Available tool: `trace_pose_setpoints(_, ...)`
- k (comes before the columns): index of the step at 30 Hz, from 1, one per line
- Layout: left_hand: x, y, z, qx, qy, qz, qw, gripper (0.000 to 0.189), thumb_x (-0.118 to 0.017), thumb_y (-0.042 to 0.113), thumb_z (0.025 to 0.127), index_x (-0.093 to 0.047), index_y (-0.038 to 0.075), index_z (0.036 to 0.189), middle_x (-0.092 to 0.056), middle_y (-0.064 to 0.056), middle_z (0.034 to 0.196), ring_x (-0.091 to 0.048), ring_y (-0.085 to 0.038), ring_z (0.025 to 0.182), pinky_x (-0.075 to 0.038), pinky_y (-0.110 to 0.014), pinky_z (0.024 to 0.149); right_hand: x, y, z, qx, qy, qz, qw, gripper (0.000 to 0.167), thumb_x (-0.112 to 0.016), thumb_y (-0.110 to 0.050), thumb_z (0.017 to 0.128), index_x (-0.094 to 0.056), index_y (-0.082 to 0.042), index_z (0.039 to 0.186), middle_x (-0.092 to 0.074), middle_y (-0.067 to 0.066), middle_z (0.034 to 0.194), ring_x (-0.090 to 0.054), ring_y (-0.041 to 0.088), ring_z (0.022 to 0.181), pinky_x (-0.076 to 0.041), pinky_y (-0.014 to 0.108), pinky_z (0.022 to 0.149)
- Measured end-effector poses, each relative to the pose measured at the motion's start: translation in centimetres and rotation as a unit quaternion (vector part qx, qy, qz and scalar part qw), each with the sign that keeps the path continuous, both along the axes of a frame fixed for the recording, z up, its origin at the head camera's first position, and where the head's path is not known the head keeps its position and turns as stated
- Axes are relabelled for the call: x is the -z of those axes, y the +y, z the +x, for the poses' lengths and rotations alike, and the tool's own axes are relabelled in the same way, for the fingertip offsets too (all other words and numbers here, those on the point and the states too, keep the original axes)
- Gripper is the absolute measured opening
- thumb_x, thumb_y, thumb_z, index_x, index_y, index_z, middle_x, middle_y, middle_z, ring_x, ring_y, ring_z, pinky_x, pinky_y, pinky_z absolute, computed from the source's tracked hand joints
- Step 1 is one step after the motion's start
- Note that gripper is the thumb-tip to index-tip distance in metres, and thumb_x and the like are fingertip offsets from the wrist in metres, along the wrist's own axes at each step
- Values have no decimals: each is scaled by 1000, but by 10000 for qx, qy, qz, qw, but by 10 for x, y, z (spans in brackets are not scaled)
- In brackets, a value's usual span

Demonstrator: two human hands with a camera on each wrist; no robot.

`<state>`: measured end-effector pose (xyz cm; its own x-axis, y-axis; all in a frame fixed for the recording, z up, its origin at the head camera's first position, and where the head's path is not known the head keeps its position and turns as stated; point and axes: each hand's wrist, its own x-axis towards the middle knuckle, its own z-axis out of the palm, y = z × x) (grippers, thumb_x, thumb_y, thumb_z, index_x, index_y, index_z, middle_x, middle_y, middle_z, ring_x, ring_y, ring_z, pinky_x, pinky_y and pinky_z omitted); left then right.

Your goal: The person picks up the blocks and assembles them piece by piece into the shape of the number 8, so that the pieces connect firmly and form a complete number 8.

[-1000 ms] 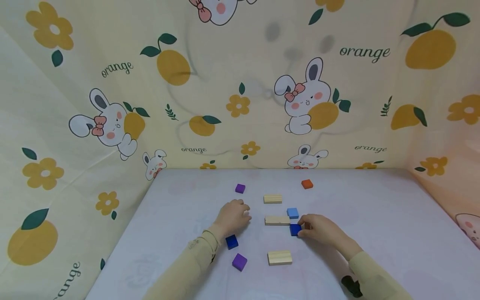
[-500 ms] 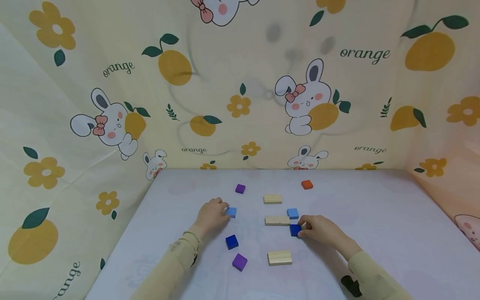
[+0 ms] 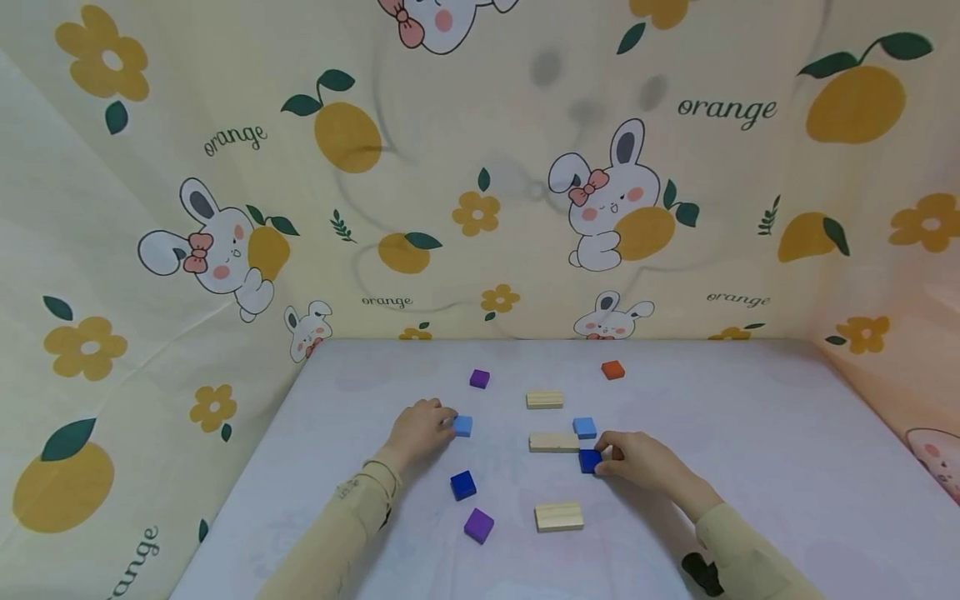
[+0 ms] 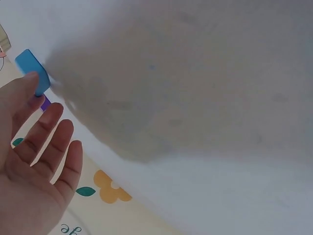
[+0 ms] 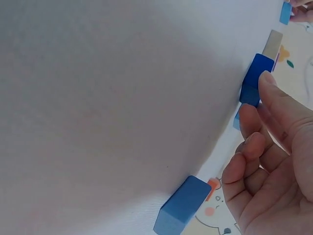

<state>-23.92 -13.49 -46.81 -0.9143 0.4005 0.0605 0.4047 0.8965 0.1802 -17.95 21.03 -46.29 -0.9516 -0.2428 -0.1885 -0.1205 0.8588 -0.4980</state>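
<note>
The left hand [image 3: 420, 432] pinches a light blue block [image 3: 464, 427] on the tabletop [image 3: 750, 417] — thumb and index finger on it, the other fingers loosely spread. The right hand [image 3: 647, 459] pinches a dark blue block [image 3: 588, 462] at the right end of the middle plank [image 3: 553, 442] — a second light block [image 3: 584, 428] lies just behind. A purple block [image 3: 478, 526] lies nearer the person

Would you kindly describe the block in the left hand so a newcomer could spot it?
On the white table, look left of the middle wooden plank. The left hand pinches a light blue block there, the only block of that colour on this side.
</note>
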Motion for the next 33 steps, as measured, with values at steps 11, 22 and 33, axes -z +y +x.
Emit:
trace_pose_setpoints(11, 0, 4, -3, 69, 62, 131, 9999, 27, -68, 24, 82, -70, 11, 106, -65, -4, 86, -55, -18, 75, -46, -32, 64, -1, 1, -2, -50, 46, -10, 10000, 25, -71, -24, 80, -64, -13, 102, -55, -2, 71, -46, 13, 64, -39, 27, 58)
trace_pose_setpoints(22, 0, 27, -5, 247, -68, 61, 9997, 28, -68, 26, 82, -70, 12, 107, -67, -3, 87, -57, -16, 77, -48, -29, 68, 0, 1, 1, -47, -29, -72, 10000, 24, -71, -23, 81, -63, -13, 102, -54, -2, 69, -47, 13, 63, -39, 26, 57)
trace_pose_setpoints(33, -1, 57, -8, 462, -49, -474, 9978, 26, -66, 27, 85, -69, 15, 107, -68, 0, 94, -58, -14, 83, -48, -28, 73, 3, 1, -1, 14, -21, -19, 10000, 25, -70, -24, 81, -63, -14, 103, -54, -3, 69, -46, 12, 62, -38, 26, 57)
